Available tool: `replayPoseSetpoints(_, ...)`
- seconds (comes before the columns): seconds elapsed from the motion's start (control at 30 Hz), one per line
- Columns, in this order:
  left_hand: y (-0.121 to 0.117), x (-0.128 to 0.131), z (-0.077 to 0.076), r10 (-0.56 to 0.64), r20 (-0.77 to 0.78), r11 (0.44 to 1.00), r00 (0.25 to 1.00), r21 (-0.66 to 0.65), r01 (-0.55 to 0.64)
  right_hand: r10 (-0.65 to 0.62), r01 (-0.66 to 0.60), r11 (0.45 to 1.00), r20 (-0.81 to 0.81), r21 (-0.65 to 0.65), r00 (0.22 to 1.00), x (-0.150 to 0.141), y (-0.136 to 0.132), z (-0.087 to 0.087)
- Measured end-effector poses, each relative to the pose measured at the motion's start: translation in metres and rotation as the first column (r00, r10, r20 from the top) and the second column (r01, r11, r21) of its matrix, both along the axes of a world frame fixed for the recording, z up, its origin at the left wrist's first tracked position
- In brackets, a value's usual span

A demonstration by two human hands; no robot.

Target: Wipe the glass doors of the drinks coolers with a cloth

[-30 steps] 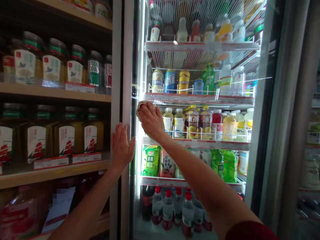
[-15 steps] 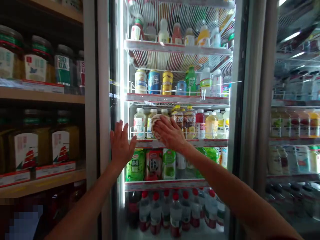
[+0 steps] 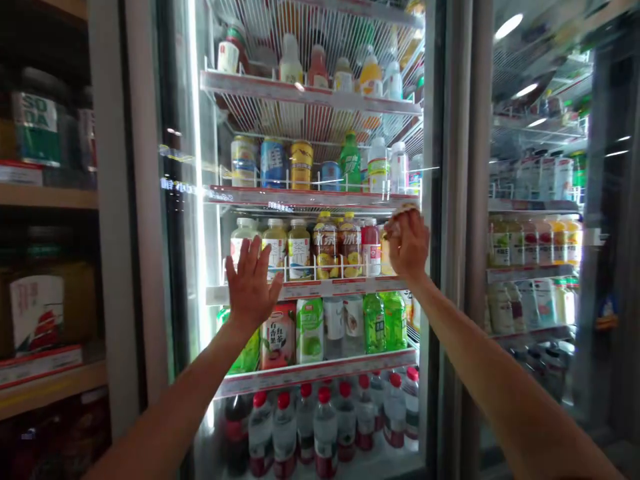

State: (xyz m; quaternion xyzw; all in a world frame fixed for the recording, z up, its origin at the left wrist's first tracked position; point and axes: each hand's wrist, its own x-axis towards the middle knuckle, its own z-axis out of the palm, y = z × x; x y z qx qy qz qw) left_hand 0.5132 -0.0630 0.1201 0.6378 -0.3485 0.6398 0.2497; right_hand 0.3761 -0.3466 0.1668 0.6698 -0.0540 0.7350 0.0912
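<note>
A light-coloured cloth (image 3: 403, 209) is bunched under the fingers of my right hand (image 3: 411, 243), which presses it on the glass door (image 3: 320, 204) near the door's right side. My left hand (image 3: 253, 283) is raised in front of the same door with its fingers spread, and nothing is in it. Whether the palm touches the glass is hard to tell. Behind the glass, iced tea bottles (image 3: 326, 247) and other drinks stand on a wire-fronted shelf (image 3: 320, 288) between the two hands.
To the right of the door runs a metal frame post (image 3: 457, 220), with a second drinks cooler (image 3: 533, 275) beyond it. On the left, wooden shelves (image 3: 47, 195) hold large jars (image 3: 37, 120). Red-capped bottles (image 3: 325, 427) fill the bottom of the cooler.
My right hand has slid the cloth from the middle of the glass to the right side. My left hand stays raised and spread. The view has shifted to the right.
</note>
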Motion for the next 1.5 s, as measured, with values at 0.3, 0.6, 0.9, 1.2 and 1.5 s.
replayPoseSetpoints(0.3,-0.028,-0.019,-0.020,-0.012,0.025,0.992,1.000,0.126,0.009,0.004,-0.066,0.970,-0.255,-0.236,0.967,-0.006,-0.002,-0.057)
replayPoseSetpoints(0.6,-0.045,-0.037,-0.063,-0.063,-0.043,0.980,0.997,0.185,0.070,0.011,-0.026,0.993,-0.130,-0.115,0.992,-0.021,-0.033,-0.125)
replayPoseSetpoints(0.9,-0.056,-0.060,-0.088,-0.080,-0.083,0.964,0.993,0.247,0.099,0.004,-0.004,1.000,-0.063,-0.004,0.998,-0.020,-0.016,-0.146)
replayPoseSetpoints(1.2,-0.042,-0.055,-0.101,-0.084,-0.081,0.976,0.993,0.193,0.098,0.040,-0.038,0.998,-0.043,0.043,0.998,0.001,0.026,-0.146)
replayPoseSetpoints(1.5,-0.015,-0.042,-0.109,-0.034,-0.138,0.989,0.990,0.137,0.053,0.115,-0.156,0.982,-0.318,-0.105,0.941,0.023,0.081,-0.115)
